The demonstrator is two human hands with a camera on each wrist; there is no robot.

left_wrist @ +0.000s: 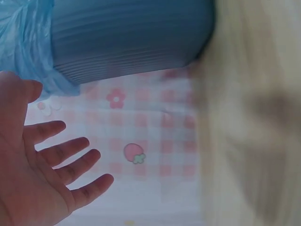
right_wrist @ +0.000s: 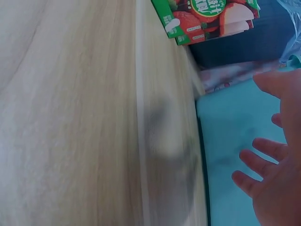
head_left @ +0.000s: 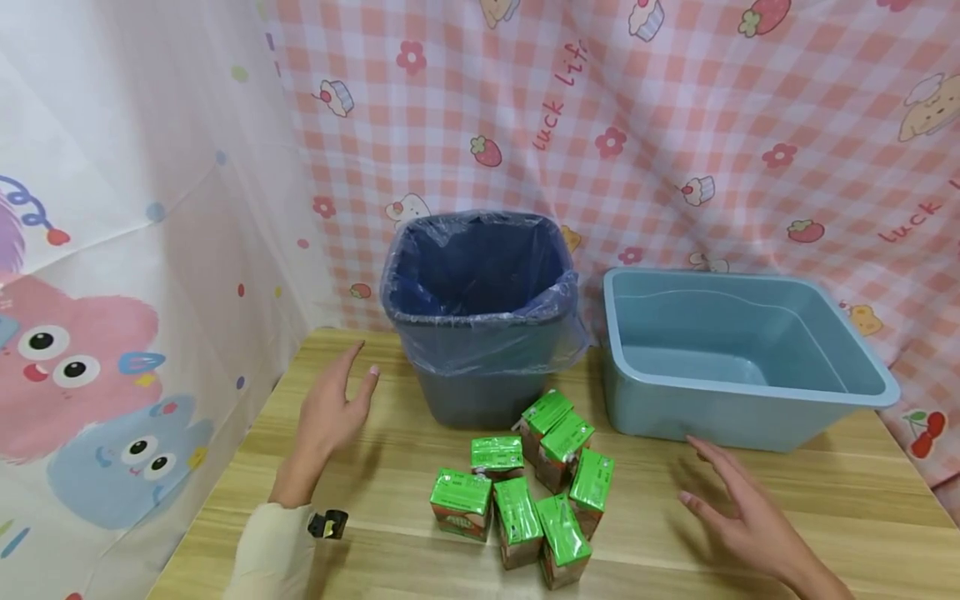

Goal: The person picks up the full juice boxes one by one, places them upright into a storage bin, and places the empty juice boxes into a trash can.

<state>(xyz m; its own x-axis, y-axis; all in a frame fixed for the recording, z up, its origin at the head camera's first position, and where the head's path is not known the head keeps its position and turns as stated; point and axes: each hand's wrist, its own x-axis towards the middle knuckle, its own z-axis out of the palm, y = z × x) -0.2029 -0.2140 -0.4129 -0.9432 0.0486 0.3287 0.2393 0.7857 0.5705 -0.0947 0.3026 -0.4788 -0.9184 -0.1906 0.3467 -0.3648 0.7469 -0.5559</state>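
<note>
Several small juice boxes (head_left: 517, 523) with green tops stand in a loose cluster on the wooden table, between the two hands. My left hand (head_left: 332, 408) is held over the table left of the bin, its fingers extended and holding nothing. In the left wrist view, that hand (left_wrist: 42, 165) has its fingers spread beside the bin. On the other side, my right hand (head_left: 742, 508) hovers in front of the blue tub, fingers straight and apart from it. The right wrist view shows that hand (right_wrist: 277, 160) near the tub, with a juice box (right_wrist: 207, 19) printed with red fruit above.
A dark blue bin (head_left: 480, 392) lined with a clear plastic bag (head_left: 487, 346) stands behind the boxes. The light blue tub (head_left: 705, 417) sits right of it. A checked curtain (head_left: 480, 100) hangs behind, and a white patterned curtain (head_left: 187, 250) hangs at the left.
</note>
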